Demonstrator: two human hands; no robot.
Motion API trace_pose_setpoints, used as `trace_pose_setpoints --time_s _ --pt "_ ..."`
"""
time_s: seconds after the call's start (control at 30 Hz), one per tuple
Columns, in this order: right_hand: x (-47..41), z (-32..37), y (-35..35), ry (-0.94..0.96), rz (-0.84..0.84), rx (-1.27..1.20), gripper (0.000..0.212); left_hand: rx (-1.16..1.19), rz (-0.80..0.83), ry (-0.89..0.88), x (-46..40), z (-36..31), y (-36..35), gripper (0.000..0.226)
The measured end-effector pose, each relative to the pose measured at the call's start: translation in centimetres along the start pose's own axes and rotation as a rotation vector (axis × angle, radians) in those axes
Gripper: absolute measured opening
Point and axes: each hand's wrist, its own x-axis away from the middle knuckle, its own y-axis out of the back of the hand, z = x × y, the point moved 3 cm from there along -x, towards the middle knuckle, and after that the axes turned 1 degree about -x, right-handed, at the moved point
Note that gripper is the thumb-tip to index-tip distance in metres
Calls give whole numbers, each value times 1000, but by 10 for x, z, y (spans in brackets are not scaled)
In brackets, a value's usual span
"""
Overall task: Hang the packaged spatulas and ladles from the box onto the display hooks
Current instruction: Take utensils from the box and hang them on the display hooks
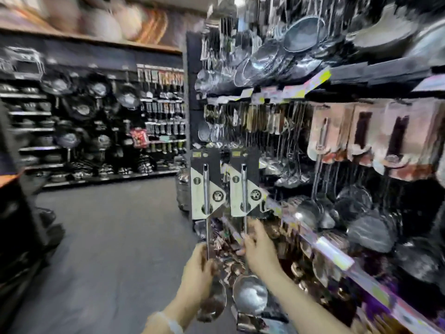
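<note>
I hold two packaged steel ladles upright in front of the display rack. My left hand [198, 268] grips the handle of the left ladle [206, 186], whose bowl [213, 302] hangs below my fingers. My right hand [258, 247] grips the handle of the right ladle [244, 184], with its bowl [250, 297] below my wrist. Each ladle carries a black and white card at the top. Both cards are level with the rack's left end, short of the hooks [277, 109] that hold other packaged utensils. The box is not in view.
The rack on the right holds strainers [303, 34] on top, hung carded utensils [361, 138] in the middle, and ladles and skimmers [313, 210] lower down. A shelf edge with price strips [332, 254] juts toward me. Grey aisle floor [115, 237] lies to the left, pans on the far wall.
</note>
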Motion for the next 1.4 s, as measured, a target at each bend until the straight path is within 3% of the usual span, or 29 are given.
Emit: trace_pose_setpoints --time_s 0.2,0.57,0.77,1.1,1.2,1.3,1.4 --pt "-108 9 -85 -16 -4 -20 17 -6 -17 -56 -127 26 45 25" --pt "-321 30 -176 -89 -145 -131 15 -50 153 -131 -379 28 102 27" --pt "-418 6 -201 -126 -229 -34 16 -79 283 -103 -475 65 94 29" --pt "-622 -9 -212 -77 -386 52 12 -153 349 -236 -714 56 71 23" --pt "-660 -14 -210 -112 -423 73 17 -98 317 -240 -768 60 54 34" --pt "-681 -21 -200 -161 -496 114 25 -29 412 -183 -806 69 20 33" --pt "-691 -26 -188 -193 -592 111 22 -66 546 -256 -831 64 -22 33"
